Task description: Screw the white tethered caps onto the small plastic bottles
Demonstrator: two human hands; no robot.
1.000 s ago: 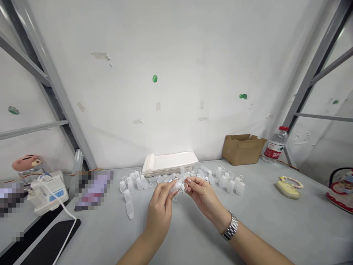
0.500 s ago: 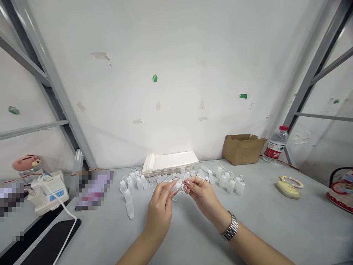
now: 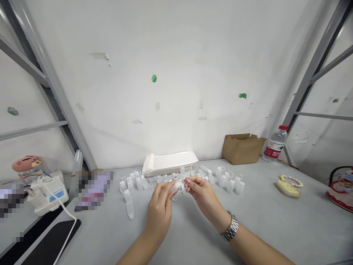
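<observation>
Right now, one small translucent white plastic bottle (image 3: 174, 184) is up between the hands, just above the grey worktop (image 3: 198, 235). The left hand (image 3: 158, 211) has its fingers clamped on the body; the right hand (image 3: 208, 198) pinches at the capped end, its fingertips together, though whether on cap or thin strap I can't tell.

So, the tally: upright white bottles with looped straps (image 3: 230, 186) stand grouped on the right, and another upright cluster of white bottles (image 3: 138, 183) sits on the left. Between them, loose white bottles lying down (image 3: 206, 169) spread before the stack of flat white sheets (image 3: 173, 160). That looks like work partway along, with the held piece unfinished, I'd judge.

Compared with half a second ago, very little differs: the view has slipped a touch, the right fingertips look slightly readjusted, and both groups match their earlier places.
</observation>
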